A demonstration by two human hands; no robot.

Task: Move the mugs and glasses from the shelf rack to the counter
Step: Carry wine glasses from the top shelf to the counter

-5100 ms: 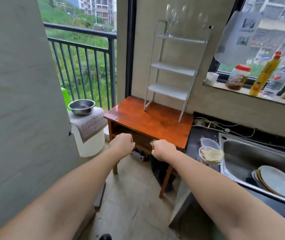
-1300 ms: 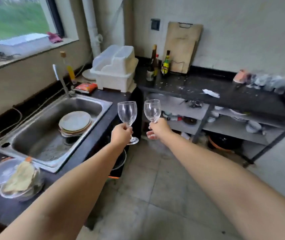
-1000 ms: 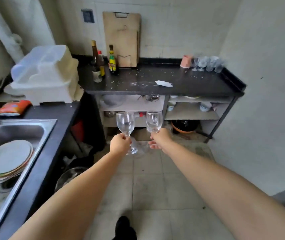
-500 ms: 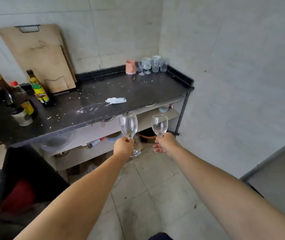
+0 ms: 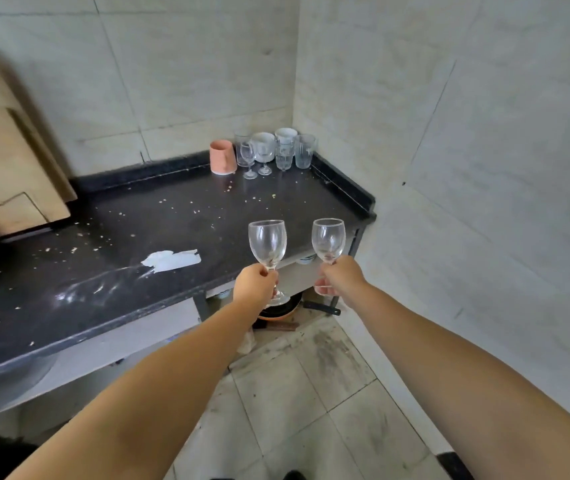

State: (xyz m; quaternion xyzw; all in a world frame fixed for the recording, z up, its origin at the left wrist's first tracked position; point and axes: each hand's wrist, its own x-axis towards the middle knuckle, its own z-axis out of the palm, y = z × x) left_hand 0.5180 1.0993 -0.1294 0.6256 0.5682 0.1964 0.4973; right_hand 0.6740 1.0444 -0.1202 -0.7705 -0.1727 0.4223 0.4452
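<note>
- So, from the head camera I see my left hand (image 5: 255, 285) wrapped tight around the stem of a wine glass (image 5: 267, 244).
- This left glass stands straight up, and its round foot pokes out just under my fist.
- My right hand (image 5: 340, 277) is closed on the stem of a second wine glass (image 5: 328, 240), which is also upright.
- The two glasses are side by side with a gap between them. They do not touch.
- Both are up in the air, at the front right edge of the black counter (image 5: 110, 258). Neither one sits on it.
- Both glasses look empty and see-through.
- In the far back corner of the counter stands a pink mug (image 5: 222, 162).
- Just beside the mug is a bunch of clear glasses (image 5: 269, 154), packed close together against the wall.
- I can see two small stemmed glasses at the front of that bunch, and taller cups behind them.
- The counter has lots of little pale crumbs on it.
- A white scrap (image 5: 171, 260) lies flat near the front edge, to the left of my left hand.
- A wooden board (image 5: 6, 157) leans on the wall at the far left.
- Under the counter, below my hands, I see part of an orange pan (image 5: 282, 311) with a dark inside.
- The floor (image 5: 304, 403) has pale tiles with some dirty marks.
</note>
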